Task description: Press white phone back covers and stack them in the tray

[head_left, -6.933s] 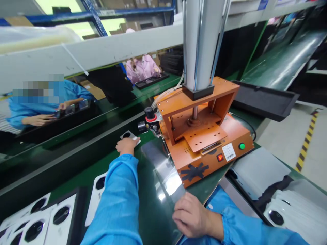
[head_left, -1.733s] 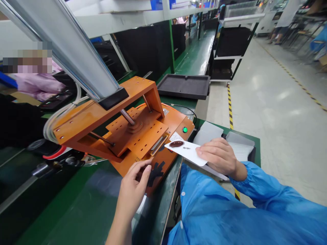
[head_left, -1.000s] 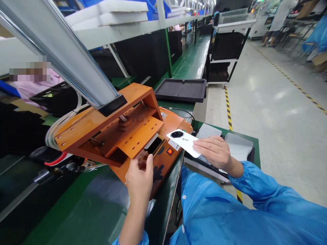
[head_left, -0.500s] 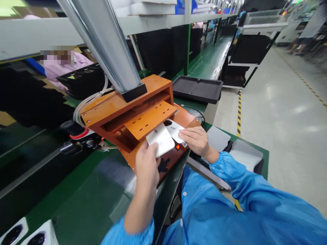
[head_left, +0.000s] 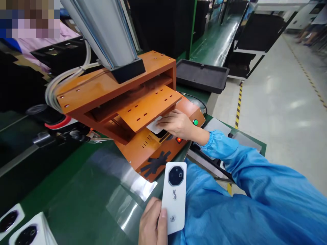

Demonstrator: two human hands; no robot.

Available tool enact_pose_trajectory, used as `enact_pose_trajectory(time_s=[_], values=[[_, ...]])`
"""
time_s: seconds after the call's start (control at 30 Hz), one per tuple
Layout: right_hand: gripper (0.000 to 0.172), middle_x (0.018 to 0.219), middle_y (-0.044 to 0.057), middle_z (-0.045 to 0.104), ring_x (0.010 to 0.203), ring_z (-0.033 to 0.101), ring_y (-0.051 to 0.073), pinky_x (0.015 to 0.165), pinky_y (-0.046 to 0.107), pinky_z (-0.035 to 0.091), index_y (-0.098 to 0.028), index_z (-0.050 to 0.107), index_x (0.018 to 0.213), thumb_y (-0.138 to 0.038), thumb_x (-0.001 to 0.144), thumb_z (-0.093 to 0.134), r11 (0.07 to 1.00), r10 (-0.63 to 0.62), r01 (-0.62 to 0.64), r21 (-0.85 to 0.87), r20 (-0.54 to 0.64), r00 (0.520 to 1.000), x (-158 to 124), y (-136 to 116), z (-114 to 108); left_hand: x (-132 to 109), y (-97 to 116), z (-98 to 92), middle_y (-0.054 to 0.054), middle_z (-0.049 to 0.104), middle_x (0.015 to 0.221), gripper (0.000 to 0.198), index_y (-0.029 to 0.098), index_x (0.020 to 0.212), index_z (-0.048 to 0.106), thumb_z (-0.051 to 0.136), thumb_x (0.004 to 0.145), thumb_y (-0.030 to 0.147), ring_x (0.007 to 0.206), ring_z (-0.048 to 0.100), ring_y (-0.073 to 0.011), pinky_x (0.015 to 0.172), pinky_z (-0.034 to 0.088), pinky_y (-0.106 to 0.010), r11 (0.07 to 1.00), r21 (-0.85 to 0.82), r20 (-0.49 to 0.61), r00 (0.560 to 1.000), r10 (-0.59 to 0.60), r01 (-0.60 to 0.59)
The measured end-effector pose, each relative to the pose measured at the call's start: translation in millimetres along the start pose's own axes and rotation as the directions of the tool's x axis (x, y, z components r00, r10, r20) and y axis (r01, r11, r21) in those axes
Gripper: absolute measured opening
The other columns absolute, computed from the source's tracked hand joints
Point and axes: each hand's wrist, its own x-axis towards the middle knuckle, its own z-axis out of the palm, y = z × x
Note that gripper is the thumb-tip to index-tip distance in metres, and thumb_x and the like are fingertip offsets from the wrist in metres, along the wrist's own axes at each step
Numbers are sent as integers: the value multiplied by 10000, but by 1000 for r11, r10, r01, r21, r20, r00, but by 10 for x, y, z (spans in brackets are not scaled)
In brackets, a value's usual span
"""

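Observation:
A white phone back cover [head_left: 174, 204] with a dark octagonal camera area and black lettering stands almost upright in front of my body. My left hand [head_left: 153, 221] grips its lower left edge, thumb across the face. At the orange press [head_left: 150, 109], my right hand [head_left: 177, 124] has its fingers closed on a second white cover [head_left: 154, 126]. That piece lies partly under the press's upper plate, so its far end is hidden. Below it, part of a dark recess shows in the press base.
White covers with dark camera areas [head_left: 32, 234] lie at the lower left of the green bench [head_left: 84, 204]. A black tray [head_left: 201, 75] sits behind the press. A lit green button [head_left: 195, 122] is at the press's right side. Someone in pink is across the bench.
My left hand has drawn its cover out of the press, down towards my body, turning the camera side to view. My right hand has shifted left, deeper under the upper plate.

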Motion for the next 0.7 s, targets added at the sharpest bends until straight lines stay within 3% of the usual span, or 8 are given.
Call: enact_pose_trajectory(time_s=[0.27,0.7], values=[[301,1136,48,762,1036,633,225,874,391,416,-212,706,1130,-236,1064,413,998,-22,28,-49,116,993,70,-14,-73,69,-151,-38,-24,577,779,291,217,798,590,408,1023,238,745,560,-166,679,446,-269,978,91,93,979,179,-188],[310,1099,30,769,961,645,202,900,396,415,-235,719,1093,-265,1075,411,1000,4,-6,7,214,977,106,3,-153,96,-124,-29,-39,621,795,265,225,837,618,413,1003,194,782,594,-186,691,480,-284,959,174,124,971,206,-225]])
